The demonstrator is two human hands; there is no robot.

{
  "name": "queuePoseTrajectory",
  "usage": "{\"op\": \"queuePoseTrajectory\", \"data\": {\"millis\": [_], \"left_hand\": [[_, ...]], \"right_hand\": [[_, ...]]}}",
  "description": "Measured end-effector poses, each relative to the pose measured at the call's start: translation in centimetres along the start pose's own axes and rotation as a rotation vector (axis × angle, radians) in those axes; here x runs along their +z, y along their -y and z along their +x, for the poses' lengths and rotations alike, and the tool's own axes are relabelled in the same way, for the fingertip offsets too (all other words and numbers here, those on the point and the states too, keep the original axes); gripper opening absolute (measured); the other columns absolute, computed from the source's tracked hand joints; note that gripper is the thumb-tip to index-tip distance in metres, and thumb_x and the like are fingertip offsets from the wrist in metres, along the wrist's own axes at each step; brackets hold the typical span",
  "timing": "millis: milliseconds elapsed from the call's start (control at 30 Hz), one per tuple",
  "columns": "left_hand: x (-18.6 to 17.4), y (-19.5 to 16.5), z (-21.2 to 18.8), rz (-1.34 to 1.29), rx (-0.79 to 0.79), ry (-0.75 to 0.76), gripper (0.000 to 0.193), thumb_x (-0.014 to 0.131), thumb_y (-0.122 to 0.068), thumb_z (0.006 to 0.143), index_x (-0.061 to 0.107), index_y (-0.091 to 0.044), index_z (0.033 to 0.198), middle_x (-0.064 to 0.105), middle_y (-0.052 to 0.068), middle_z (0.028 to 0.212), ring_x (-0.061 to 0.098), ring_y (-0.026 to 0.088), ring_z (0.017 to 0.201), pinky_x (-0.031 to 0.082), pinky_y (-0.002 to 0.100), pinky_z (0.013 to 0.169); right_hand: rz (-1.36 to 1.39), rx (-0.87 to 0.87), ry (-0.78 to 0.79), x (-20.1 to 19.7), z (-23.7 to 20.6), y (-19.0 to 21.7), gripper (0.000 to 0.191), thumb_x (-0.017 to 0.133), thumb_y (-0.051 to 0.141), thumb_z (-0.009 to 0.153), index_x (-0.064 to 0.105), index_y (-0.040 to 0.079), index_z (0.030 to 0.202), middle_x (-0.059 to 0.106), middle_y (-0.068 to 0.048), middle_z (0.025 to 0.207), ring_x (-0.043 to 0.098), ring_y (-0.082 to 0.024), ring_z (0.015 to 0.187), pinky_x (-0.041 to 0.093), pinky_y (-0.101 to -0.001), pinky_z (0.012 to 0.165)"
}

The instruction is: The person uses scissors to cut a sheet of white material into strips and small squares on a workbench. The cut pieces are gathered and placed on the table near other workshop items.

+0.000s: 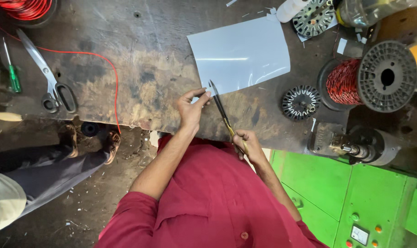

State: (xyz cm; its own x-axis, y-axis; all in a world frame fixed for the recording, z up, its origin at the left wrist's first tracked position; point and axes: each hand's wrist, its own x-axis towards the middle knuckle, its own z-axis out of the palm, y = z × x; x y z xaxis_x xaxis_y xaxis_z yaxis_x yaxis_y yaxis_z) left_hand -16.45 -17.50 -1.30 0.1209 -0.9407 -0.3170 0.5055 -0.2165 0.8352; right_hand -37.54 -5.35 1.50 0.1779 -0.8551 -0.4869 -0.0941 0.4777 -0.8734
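A pale blue-grey plastic sheet lies flat on the worn dark workbench. My left hand pinches the sheet's near left corner between thumb and fingers. My right hand grips the yellowish handles of a pair of slim scissors. Their dark blades point away from me, with the tips at the sheet's near edge right beside my left fingers. My red shirt fills the lower part of the view.
Large steel scissors and a green-handled screwdriver lie at the left, with red wire trailing off the bench. A spool of red wire, two round stator cores, a bottle and a green cabinet are at the right. Another person's legs are at the lower left.
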Motion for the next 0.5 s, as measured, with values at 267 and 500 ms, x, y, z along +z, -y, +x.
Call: {"op": "queuePoseTrajectory", "data": {"millis": [267, 500], "left_hand": [[-0.4, 0.6, 0.5, -0.027, -0.026, -0.011, 0.02, 0.08, 0.001, 0.086, 0.075, 0.005, 0.105, 0.075, 0.012, 0.094, 0.072, 0.015, 0.075, 0.057, 0.026, 0.065], [-0.6, 1.1, 0.9, -0.005, -0.008, 0.007, 0.021, 0.081, -0.001, 0.087, 0.075, 0.007, 0.106, 0.075, 0.012, 0.098, 0.071, 0.015, 0.076, 0.057, 0.026, 0.065]], "right_hand": [[-0.09, 0.14, -0.032, 1.0, 0.2, 2.7, 0.025, 0.073, 0.021, 0.092, 0.062, 0.004, 0.077, 0.055, -0.001, 0.052, 0.05, -0.009, 0.037, 0.04, -0.0249, 0.034], [-0.112, 0.168, -0.051, 1.3, 0.6, 2.6, 0.028, 0.077, 0.019, 0.09, 0.06, 0.003, 0.074, 0.055, -0.002, 0.052, 0.05, -0.009, 0.036, 0.038, -0.0259, 0.033]]}}
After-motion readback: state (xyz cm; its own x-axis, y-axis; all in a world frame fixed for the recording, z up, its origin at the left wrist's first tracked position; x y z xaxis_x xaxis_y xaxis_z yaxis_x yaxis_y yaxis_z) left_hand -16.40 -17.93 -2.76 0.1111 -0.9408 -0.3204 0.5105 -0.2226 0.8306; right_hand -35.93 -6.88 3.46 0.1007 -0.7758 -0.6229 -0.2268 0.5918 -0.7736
